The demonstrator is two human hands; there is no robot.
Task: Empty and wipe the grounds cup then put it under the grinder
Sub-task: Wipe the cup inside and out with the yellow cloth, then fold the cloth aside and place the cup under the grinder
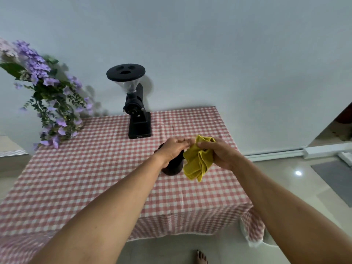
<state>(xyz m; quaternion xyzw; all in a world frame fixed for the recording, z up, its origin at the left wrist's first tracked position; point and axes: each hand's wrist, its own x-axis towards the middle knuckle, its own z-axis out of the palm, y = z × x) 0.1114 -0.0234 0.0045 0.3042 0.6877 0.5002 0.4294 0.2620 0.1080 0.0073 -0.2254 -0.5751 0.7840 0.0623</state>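
My left hand (174, 149) grips the black grounds cup (174, 165) from above, holding it over the checked tablecloth; most of the cup's mouth is hidden by my fingers. My right hand (221, 154) holds a crumpled yellow cloth (198, 161) right beside the cup, and the cloth touches the cup's right side near its rim. The black coffee grinder (136, 111) with a clear hopper and round lid stands at the back of the table, a short way beyond the cup. The space at the grinder's base front is unoccupied.
A bunch of purple flowers (51, 96) leans over the table's back left corner. The pink checked table (85, 168) ends at the right, with tiled floor (285, 178) and a grey mat (335, 178) beyond. A bare foot (201, 257) shows below the table's front edge.
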